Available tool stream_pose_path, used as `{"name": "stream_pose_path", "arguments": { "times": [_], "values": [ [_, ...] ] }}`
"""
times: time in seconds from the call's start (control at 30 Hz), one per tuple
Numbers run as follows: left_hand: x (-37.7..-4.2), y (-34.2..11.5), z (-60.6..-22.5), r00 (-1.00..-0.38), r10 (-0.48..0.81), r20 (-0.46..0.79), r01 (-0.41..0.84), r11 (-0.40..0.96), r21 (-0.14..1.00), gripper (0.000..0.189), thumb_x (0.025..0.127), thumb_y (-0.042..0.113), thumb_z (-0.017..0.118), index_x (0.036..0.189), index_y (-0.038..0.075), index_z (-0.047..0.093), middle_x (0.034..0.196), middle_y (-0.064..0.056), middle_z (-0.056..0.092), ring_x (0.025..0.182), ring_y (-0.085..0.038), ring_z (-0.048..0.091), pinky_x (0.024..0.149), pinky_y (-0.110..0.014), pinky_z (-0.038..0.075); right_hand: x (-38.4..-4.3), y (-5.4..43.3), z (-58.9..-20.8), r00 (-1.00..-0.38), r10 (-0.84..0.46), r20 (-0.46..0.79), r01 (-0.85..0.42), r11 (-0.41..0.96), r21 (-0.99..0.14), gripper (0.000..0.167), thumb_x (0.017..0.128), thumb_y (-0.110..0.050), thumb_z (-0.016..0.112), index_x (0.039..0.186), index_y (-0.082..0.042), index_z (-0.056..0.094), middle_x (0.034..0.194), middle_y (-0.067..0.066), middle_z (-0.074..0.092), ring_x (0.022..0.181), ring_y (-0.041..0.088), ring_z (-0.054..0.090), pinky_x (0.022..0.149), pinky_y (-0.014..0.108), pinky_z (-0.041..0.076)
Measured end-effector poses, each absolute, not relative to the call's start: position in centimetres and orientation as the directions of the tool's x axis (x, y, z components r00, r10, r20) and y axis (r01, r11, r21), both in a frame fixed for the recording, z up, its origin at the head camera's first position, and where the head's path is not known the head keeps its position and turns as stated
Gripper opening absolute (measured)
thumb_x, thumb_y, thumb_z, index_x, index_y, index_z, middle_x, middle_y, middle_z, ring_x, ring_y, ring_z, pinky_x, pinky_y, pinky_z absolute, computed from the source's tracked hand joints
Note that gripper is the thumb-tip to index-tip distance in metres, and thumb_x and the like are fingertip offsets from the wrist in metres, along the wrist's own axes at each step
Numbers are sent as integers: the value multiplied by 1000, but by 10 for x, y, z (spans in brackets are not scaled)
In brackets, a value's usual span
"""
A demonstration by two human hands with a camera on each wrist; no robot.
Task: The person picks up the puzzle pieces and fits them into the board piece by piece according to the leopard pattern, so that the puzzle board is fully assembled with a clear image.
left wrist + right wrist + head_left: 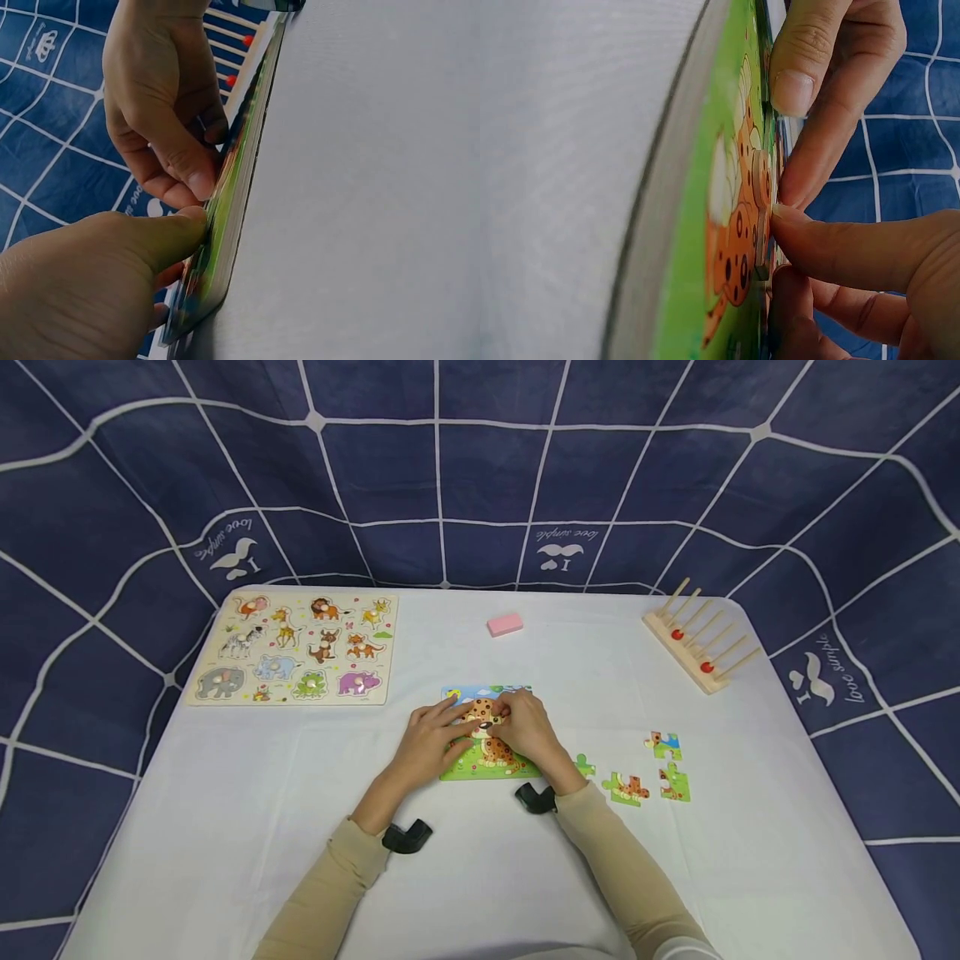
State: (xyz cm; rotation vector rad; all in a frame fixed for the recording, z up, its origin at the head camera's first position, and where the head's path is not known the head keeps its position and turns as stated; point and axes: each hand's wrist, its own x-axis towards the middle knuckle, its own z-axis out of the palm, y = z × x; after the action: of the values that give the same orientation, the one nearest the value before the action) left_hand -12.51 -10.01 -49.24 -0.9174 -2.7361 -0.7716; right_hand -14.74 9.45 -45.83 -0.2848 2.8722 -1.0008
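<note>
A jigsaw puzzle (480,770) with a spotted leopard on a green field lies in its tray in front of the person. The left hand (429,745) rests on the puzzle's left side, its extended fingers touching the picture. At the upper right of the picture, the right hand (527,727) bends over the leopard's face. In the right wrist view, the right thumb and fingers pinch an orange spotted puzzle piece (761,217) that stands slightly above the board. A left fingertip is close to that piece. The hands hide part of the picture.
Loose puzzle pieces (628,788) lie right of the tray. A wooden animal board (300,647) is at the back left, a pink block (505,625) at the back middle, and a wooden peg rack (686,653) with red beads at the back right.
</note>
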Motion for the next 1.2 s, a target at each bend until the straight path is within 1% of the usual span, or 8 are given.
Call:
{"name": "stream_pose_path", "arguments": {
  "times": [0.17,0.37,0.53,0.7,0.83,0.97,1.07,1.2],
  "values": [
    [-127,-94,-495,-798,516,312,603,682,414,30,93,25,66,122,18,70,141,-7,58,136,-34,45,100,-55,39,-146,102,-454,-979,-204,-28,-140,758,-637,18,73,-7,83,85,-4,69,80,7,60,76,19,52,71,30,41],
    [-130,-91,-497,-812,496,307,583,691,427,25,95,23,63,119,22,72,140,-3,59,136,-31,46,101,-53,39,-143,125,-433,-987,-146,-61,-62,714,-698,20,79,-10,81,93,-1,70,91,12,62,78,20,58,71,31,48],
    [-131,-92,-496,-820,495,287,571,675,468,25,96,20,62,118,23,73,141,-2,58,138,-30,44,103,-54,37,-136,159,-417,-995,-95,-25,-51,712,-700,24,82,-13,79,100,-1,69,98,15,64,81,23,60,69,32,47],
    [-131,-96,-495,-836,485,256,545,678,493,26,97,20,61,120,23,72,142,-2,57,138,-30,43,103,-55,35,-126,198,-411,-998,-61,21,-59,715,-697,25,83,-11,78,104,-1,69,102,15,65,86,27,63,70,32,47],
    [-130,-100,-495,-846,473,245,528,682,506,27,97,19,60,121,23,71,142,-2,57,138,-30,43,104,-55,33,-119,226,-409,-999,-8,48,-39,727,-685,27,83,-10,77,108,-1,69,105,14,64,90,29,63,71,33,48],
    [-129,-104,-494,-850,471,237,522,687,506,28,97,18,60,122,22,70,143,-1,56,139,-29,42,104,-55,32,-111,252,-410,-997,59,58,4,738,-674,29,86,-13,75,111,-1,68,106,14,63,91,27,61,72,28,48],
    [-129,-105,-494,-850,472,234,521,685,510,28,97,18,60,123,22,70,144,-1,55,139,-29,41,104,-55,32,-103,270,-413,-993,94,70,24,745,-666,30,87,-15,74,113,-1,67,108,17,63,93,26,59,72,22,46],
    [-129,-103,-495,-845,480,238,529,678,510,28,97,18,60,123,22,70,143,-1,56,139,-29,41,103,-55,32,-91,292,-415,-987,140,85,51,755,-653,31,87,-13,73,115,-1,67,110,19,62,95,28,59,72,18,43]
  ]
}}
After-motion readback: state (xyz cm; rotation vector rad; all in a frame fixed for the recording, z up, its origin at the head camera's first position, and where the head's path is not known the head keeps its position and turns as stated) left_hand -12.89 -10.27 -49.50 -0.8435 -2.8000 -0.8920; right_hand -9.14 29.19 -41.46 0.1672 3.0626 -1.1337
